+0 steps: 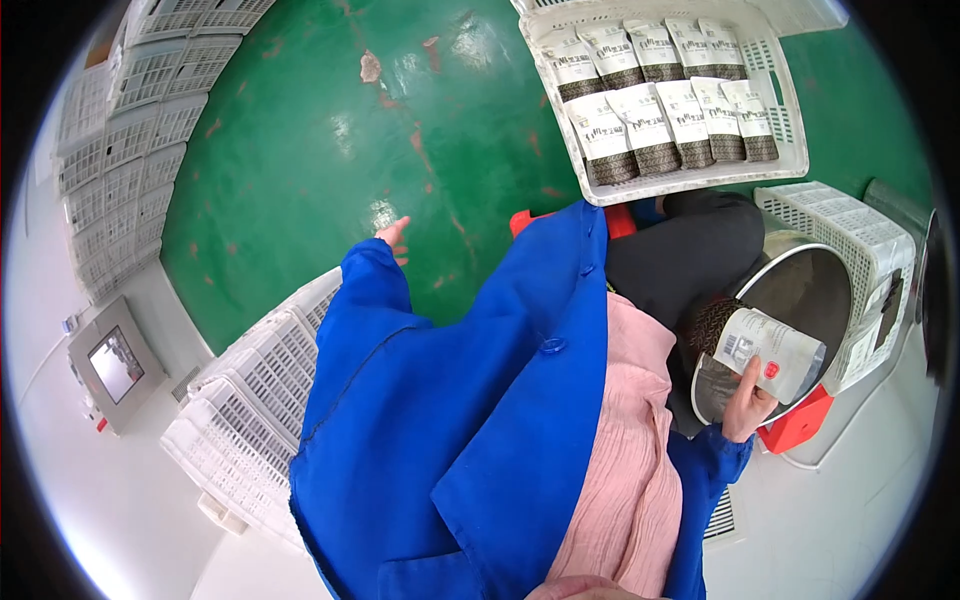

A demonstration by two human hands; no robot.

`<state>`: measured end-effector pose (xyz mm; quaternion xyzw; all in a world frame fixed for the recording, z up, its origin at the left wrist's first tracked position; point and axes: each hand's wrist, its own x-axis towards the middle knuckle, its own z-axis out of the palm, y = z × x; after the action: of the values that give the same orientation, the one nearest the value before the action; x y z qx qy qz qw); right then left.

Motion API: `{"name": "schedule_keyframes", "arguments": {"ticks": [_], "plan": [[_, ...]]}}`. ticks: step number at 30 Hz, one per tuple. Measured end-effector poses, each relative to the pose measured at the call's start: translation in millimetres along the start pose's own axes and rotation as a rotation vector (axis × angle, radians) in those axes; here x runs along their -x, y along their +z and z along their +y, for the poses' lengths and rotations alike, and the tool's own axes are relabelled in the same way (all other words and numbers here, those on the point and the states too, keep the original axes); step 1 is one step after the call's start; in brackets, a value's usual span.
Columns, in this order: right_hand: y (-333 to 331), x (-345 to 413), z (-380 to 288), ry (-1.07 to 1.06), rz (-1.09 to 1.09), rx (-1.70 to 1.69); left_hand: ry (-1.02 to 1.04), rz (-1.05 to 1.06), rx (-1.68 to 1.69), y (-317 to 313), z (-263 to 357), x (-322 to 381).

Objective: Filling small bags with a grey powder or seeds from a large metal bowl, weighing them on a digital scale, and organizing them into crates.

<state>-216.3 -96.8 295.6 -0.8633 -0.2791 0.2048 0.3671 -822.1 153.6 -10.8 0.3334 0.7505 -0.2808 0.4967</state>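
My left hand (394, 238) reaches out over the green floor, its fingers apart and no object seen in it. Between the thumb and fingers of my right hand (750, 405) is a white and dark-patterned pouch (766, 351), tilted, with a barcode and a red mark on its face. The pouch is over a round metal tub (799, 300) at the right, and hides part of its rim. Beyond my knees, a white plastic crate (694, 184) holds several similar pouches (679, 124) in two rows, with writing on their fronts.
White perforated crates (150, 142) are stacked at the far left, and more crates (247, 397) stand beside my left side. Another white crate (832, 225) is behind the tub, near a red plastic object (799, 421). A panel with a screen (116, 364) is at the left wall.
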Motion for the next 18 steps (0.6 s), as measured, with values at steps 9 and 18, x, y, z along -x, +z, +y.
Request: {"name": "schedule_keyframes", "arguments": {"ticks": [9, 18], "plan": [[11, -15, 0, 0.002, -0.014, -0.066, 0.082, 0.611, 0.029, -28, -43, 7], [3, -16, -1, 0.002, 0.044, -0.055, 0.295, 0.603, 0.031, 10, 61, 37]]}}
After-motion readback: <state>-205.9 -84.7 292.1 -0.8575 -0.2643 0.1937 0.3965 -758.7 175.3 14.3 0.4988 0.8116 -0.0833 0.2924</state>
